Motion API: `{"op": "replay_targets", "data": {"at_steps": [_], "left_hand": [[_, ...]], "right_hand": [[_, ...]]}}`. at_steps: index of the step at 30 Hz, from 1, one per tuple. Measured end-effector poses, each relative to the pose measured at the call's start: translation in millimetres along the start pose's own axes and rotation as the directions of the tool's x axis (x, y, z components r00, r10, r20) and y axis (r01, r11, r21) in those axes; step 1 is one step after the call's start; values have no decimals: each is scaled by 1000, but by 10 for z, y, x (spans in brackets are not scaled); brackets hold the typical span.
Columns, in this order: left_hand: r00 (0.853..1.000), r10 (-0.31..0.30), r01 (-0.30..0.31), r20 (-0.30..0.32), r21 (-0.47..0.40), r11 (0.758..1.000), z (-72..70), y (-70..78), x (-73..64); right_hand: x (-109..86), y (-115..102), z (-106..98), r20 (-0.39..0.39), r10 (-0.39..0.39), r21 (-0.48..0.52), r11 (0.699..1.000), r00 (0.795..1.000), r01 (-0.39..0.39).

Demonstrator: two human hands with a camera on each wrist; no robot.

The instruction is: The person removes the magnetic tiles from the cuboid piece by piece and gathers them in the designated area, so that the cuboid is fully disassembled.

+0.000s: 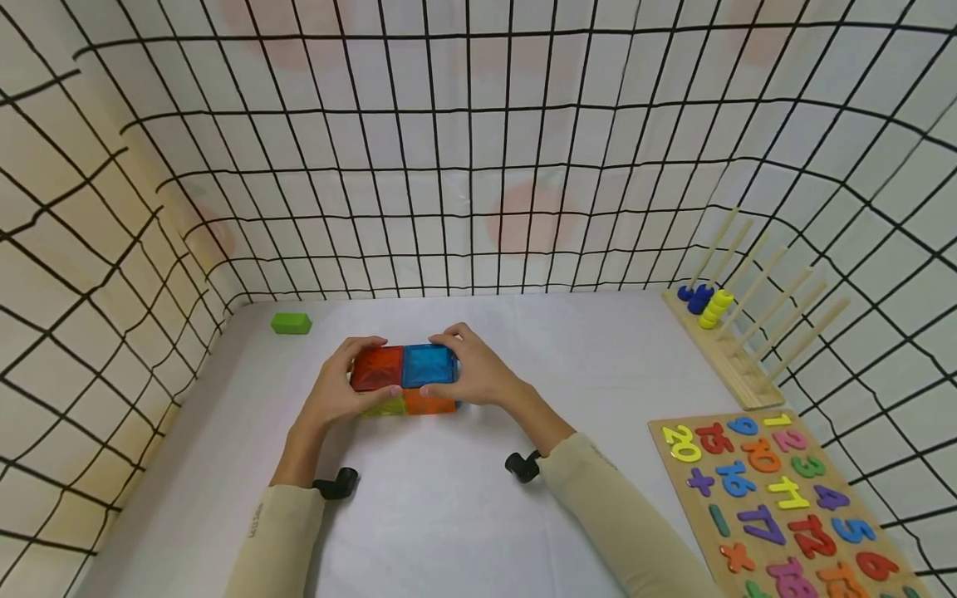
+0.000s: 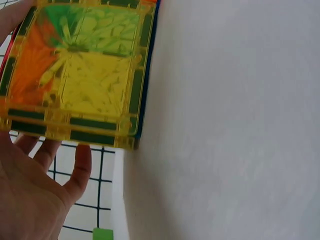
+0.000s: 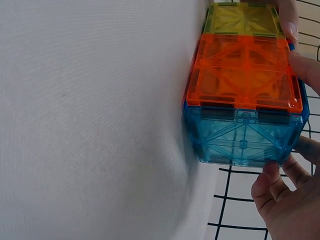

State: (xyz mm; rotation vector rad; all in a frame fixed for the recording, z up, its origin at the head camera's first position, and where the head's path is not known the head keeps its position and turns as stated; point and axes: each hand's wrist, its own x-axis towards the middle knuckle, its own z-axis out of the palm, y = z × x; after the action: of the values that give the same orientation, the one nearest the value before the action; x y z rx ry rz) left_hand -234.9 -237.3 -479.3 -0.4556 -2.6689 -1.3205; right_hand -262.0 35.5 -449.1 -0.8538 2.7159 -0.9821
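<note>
Left hand (image 1: 334, 388): fingers and thumb gripping the left end of a tile box (image 1: 404, 379). Right hand (image 1: 482, 371): gripping its right end, thumb at the near face. Tile box: translucent, red and blue on top, yellow and orange in front; left of centre at the table (image 1: 583, 357). Green block (image 1: 291, 324): far left. Peg rack (image 1: 723, 365): right, blue and yellow beads (image 1: 716, 308). Number board (image 1: 699, 508): near right, coloured numerals.
</note>
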Motion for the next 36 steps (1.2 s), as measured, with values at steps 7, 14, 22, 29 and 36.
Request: {"op": "replay_targets", "data": {"at_steps": [7, 14, 22, 29, 36], "left_hand": [[999, -27, 29, 39, -45, 999, -56, -97, -26], [994, -53, 65, 100, -125, 990, -122, -218, -72], [982, -107, 138, 153, -209, 968, -220, -267, -77], [983, -100, 136, 153, -246, 960, -252, -327, -52], [983, -112, 146, 144, -253, 956, -247, -359, -75]], "right_hand": [[38, 21, 3, 16, 5, 38, 999, 1000, -6], [49, 43, 18, 23, 6, 89, 996, 1000, -8], [85, 57, 7, 4, -8, 123, 992, 1000, 7], [115, 59, 18, -30, -7, 168, 986, 1000, 12], [122, 69, 60, -59, -14, 172, 985, 998, 24]]}}
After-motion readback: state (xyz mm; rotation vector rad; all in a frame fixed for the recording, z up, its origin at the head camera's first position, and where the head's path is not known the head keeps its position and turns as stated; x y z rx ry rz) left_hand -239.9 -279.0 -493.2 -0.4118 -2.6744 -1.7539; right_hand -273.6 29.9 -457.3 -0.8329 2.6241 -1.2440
